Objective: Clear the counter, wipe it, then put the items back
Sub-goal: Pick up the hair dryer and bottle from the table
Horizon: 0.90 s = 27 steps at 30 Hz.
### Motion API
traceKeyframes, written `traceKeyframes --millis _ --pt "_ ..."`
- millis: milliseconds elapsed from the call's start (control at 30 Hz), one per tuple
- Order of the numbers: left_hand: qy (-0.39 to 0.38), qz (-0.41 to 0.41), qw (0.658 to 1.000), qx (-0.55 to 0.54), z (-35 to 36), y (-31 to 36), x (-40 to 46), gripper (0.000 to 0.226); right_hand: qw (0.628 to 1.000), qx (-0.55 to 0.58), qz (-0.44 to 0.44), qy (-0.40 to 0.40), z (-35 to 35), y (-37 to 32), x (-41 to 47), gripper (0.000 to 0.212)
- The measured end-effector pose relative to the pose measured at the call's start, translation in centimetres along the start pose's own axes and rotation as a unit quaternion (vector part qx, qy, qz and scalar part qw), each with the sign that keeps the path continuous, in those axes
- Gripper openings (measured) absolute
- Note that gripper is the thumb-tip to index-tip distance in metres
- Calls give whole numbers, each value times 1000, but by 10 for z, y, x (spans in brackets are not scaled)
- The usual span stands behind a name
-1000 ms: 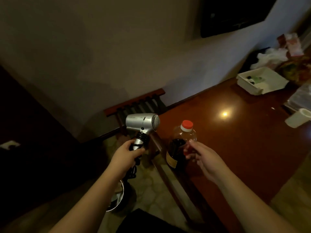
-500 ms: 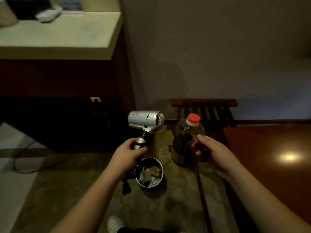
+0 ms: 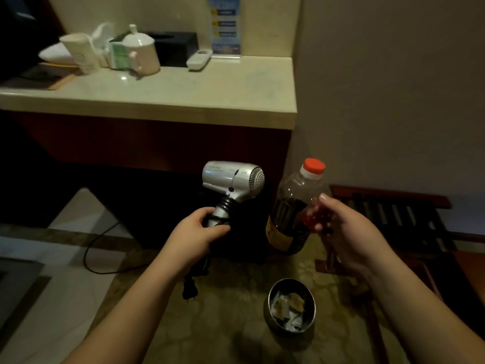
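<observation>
Countertop, pale stone, up top in a dim room, with teapot, cup, black tissue box and remote along the back wall. Below, patterned floor and metal trash bin. Left hand wrapped around silver hair dryer handle, plug dangling. Right hand gripping red-capped bottle of dark liquid, upright, mid-air.

Pale stone desk against the wall, bearing at its back edge a white cup, a lidded white teapot, a black tissue box, a white remote and an upright blue sign. Below, patterned floor with 1 metal bin of scraps and a black cable.
</observation>
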<state>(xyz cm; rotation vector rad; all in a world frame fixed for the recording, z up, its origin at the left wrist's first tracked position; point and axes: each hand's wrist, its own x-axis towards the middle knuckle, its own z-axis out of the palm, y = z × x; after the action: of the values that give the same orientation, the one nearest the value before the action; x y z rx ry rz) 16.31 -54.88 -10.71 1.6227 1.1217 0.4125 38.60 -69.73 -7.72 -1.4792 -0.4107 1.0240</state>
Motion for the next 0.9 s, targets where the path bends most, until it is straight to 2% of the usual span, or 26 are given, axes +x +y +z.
traceKeyframes --millis 167,300,533,700,900 --pt "20 11 999 -25 -49 30 26 37 998 34 -48 -17 53 -46 10 24" --pt "37 55 997 -26 -76 66 49 26 994 63 -79 -32 78 -90 21 27" --pt "41 127 991 -25 -98 140 98 21 991 38 -123 -36 92 -169 55 23" --pt "59 141 988 -21 -104 182 143 13 990 43 -129 -34 98 -216 95 26" --pt "91 126 988 20 -107 223 215 17 990 45 -131 -34 99 -267 168 26"
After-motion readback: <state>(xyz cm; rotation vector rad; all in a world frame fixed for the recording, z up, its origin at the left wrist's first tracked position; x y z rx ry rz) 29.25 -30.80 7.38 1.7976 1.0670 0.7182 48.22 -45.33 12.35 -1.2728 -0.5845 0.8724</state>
